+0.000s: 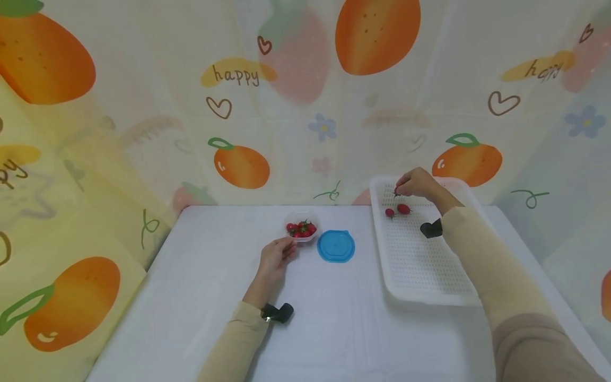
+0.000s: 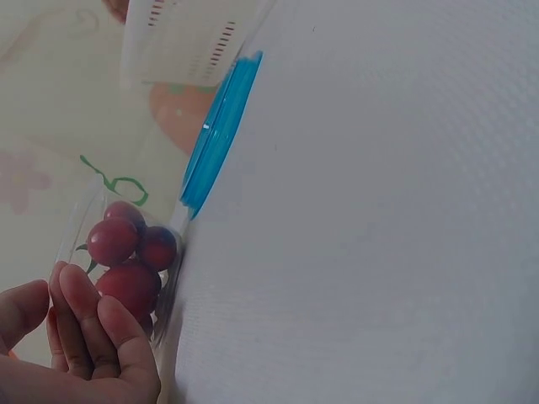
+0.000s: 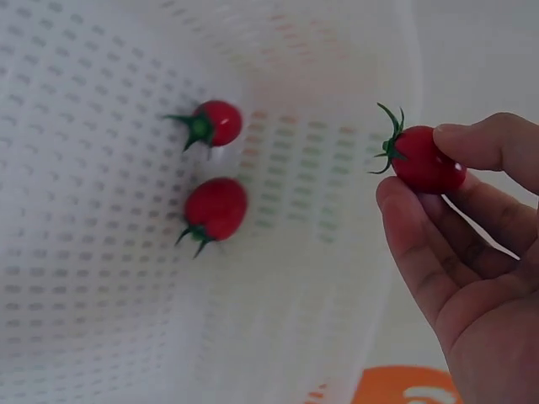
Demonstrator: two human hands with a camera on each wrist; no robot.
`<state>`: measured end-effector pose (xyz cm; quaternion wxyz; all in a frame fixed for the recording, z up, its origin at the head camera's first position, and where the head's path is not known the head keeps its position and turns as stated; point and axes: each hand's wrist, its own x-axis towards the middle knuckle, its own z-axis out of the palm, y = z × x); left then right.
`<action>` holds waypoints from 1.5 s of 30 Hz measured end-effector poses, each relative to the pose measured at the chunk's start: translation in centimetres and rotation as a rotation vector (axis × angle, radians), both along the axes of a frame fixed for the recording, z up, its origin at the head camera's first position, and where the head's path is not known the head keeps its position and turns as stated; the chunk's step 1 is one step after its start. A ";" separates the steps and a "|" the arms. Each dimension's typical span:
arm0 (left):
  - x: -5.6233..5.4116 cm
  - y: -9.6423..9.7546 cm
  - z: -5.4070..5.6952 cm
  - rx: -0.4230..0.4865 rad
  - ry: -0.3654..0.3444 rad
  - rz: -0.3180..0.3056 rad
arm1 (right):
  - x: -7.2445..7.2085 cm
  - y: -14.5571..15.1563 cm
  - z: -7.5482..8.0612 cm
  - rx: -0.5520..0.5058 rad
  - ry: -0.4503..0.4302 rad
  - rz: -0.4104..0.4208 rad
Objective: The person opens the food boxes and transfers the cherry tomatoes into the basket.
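Observation:
My right hand (image 1: 419,183) pinches a red cherry tomato (image 3: 428,159) with a green calyx between thumb and fingers, above the far end of a white perforated basket (image 1: 392,286). Two more cherry tomatoes (image 3: 216,209) lie on the basket floor, seen in the head and right wrist views. At the table's middle stands a small clear plastic container (image 1: 305,240) holding several cherry tomatoes (image 2: 128,286). My left hand (image 1: 277,255) is at its near side, fingers loosely bent and thumb apart; whether the fingertips touch the container cannot be told.
A blue lid (image 1: 336,246) lies flat on the white table (image 1: 334,329), between the clear container and the basket. The basket's raised rim runs along the table's right side. A fruit-printed cloth (image 1: 296,159) hangs directly behind the table's back edge.

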<state>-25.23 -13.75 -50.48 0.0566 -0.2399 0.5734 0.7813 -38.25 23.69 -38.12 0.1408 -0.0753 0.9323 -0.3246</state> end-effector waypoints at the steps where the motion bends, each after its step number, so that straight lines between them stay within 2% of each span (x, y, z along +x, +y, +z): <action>1: 0.0 0.0 0.0 -0.003 0.002 -0.001 | 0.1 0.4 -0.3 0.001 0.002 -0.005; 5: 0.0 0.0 -0.1 -0.003 0.004 -0.001 | 0.3 1.7 -1.6 0.014 0.023 -0.011; 11: 0.0 -0.1 -0.1 -0.002 0.007 -0.002 | 0.5 3.1 -3.6 0.117 0.053 -0.040; 20: 0.1 0.0 0.1 0.006 -0.005 -0.001 | 1.2 4.4 -5.6 0.197 -0.013 -0.072; 25: 0.1 0.0 0.1 0.011 0.008 -0.007 | 0.9 4.7 -6.3 0.247 -0.055 -0.073; 32: 0.1 0.0 0.0 0.017 0.015 -0.011 | 0.6 4.5 -7.9 0.234 -0.130 -0.113; 40: 0.1 0.1 0.0 0.009 -0.004 -0.005 | 0.5 3.7 -8.1 0.267 -0.105 -0.100; 45: 0.1 -0.1 -0.1 0.023 -0.002 0.006 | 0.0 3.6 -7.8 0.247 -0.101 -0.096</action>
